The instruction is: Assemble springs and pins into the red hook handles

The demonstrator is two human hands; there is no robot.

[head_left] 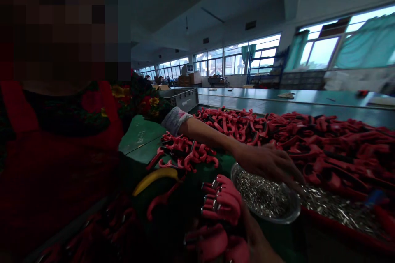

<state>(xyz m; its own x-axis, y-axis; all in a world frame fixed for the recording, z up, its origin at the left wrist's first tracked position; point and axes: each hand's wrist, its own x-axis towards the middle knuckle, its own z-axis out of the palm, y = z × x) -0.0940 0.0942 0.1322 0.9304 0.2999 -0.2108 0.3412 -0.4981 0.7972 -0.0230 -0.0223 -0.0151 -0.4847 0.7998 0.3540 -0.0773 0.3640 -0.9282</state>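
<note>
The left hand (268, 163), fingers loosely spread and curved, holding nothing that shows, hangs over a glass bowl (296, 213) of metal bits (262, 197); the dim right hand (257, 236), grip unclear, sits at lower centre beside clustered red parts (220, 199), with a big red heap (324, 152) still filling the right.

A shadowed hand (257, 240) is cut off by the bottom edge, so what it holds cannot be told. The tiny silver metal pieces (262, 197) in the round glass bowl (298, 209) are too small to make out singly. The red-rimmed tray (336, 224) runs off the right edge, and a blue object (374, 198) lies half buried there. Near the bottom edge of the green desk (140, 135), the red plastic parts (216, 242) sink into shadow. A mosaic blur hides the top of the red-aproned person (61, 160) at the left edge.
</note>
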